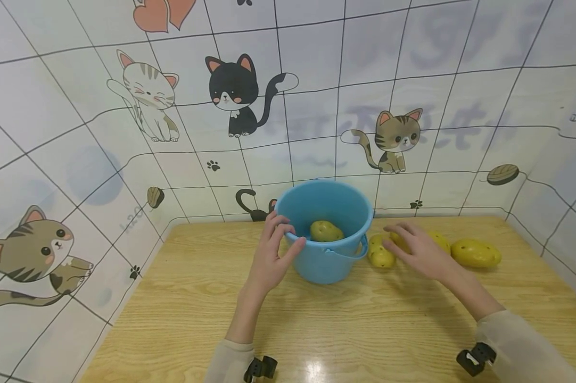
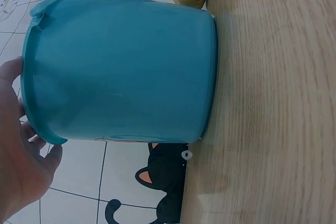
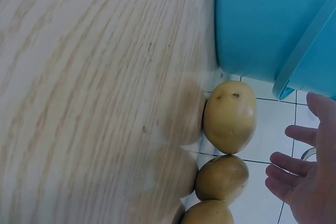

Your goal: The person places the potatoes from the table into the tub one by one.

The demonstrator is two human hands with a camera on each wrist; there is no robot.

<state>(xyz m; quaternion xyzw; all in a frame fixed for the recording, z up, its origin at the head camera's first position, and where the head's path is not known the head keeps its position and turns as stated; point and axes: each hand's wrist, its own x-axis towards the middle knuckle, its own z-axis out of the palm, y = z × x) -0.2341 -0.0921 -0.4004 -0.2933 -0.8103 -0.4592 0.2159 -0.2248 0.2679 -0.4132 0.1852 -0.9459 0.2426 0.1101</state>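
My left hand grips the bucket rim at frame centre, while my right hand, fingers spread and holding nothing, hovers over the potatoes lying just right of the bucket, nearest that hand.

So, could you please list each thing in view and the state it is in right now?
Bucket: upright on the table, one potato inside.
Potato in bucket: lying loose.
Potatoes on table: three, beside the bucket.
Left hand: gripping the bucket rim.
Right hand: open, over the potatoes.
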